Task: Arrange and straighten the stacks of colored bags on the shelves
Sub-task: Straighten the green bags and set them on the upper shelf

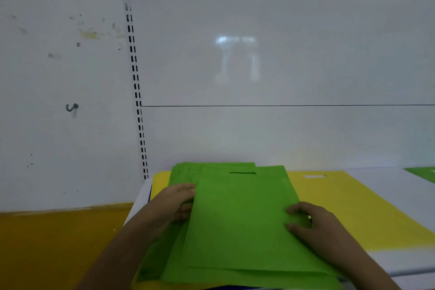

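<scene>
A stack of green bags point(237, 216) with a cut-out handle slot lies on the white shelf point(400, 263), fanned unevenly along its left side. It rests on top of yellow bags point(348, 209). My left hand point(174, 205) holds the stack's left edge, fingers curled round the top layers. On the right edge lies my right hand point(313, 223), fingers curled over the edge onto the top bag.
A white back panel point(270, 66) rises behind the shelf, with a slotted upright rail point(137, 101) at its left. Another green bag point(423, 173) peeks in at the far right. To the left, the wall has a hook point(71, 107) and an orange-yellow lower band point(58, 247).
</scene>
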Demonstrator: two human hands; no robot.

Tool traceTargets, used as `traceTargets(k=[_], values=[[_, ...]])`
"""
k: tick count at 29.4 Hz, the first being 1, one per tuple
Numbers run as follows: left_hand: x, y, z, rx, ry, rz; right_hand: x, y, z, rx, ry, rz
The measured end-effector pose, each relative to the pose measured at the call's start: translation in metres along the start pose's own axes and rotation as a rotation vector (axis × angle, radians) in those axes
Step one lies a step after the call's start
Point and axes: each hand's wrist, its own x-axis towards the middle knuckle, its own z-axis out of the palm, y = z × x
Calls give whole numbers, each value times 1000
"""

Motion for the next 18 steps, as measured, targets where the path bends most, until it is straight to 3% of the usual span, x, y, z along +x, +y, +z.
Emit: traceTargets(k=[12, 18], values=[[26, 14, 11, 174, -67, -32, -10, -10, 1, 114, -29, -100], [31, 1, 7, 244, -19, 121, -13, -13, 7, 123, 9, -69]])
